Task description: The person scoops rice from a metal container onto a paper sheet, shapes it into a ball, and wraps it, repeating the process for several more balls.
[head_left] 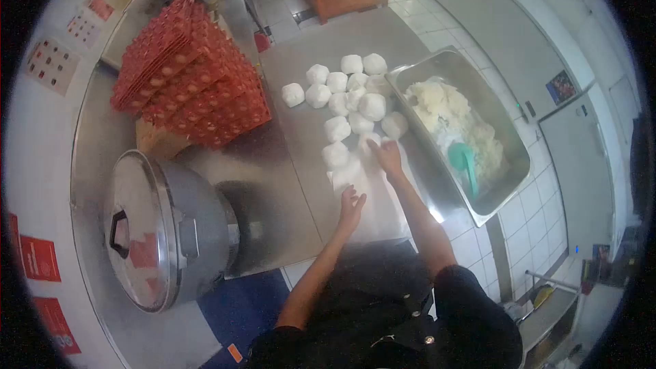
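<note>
A stack of thin white paper sheets (374, 208) lies on the steel table in front of me. My left hand (350, 208) is over its left side, fingers loosely bent and apart, with nothing visible in them. Farther forward, my right hand (387, 158) has its fingers apart at a white paper-wrapped bundle (370, 141), touching or close to it. Several similar round wrapped bundles (337, 129) sit grouped beyond my hands. To the right, a deep steel pan (456, 181) holds cooked white rice (447, 106) and a green scoop (467, 164).
Red egg trays (198, 72), stacked high with eggs, stand at the left. Nearer is a large lidded metal pot (167, 229) with side handles. An orange shelf unit (348, 0) stands beyond the table (290, 48). White cabinets (574, 164) line the right.
</note>
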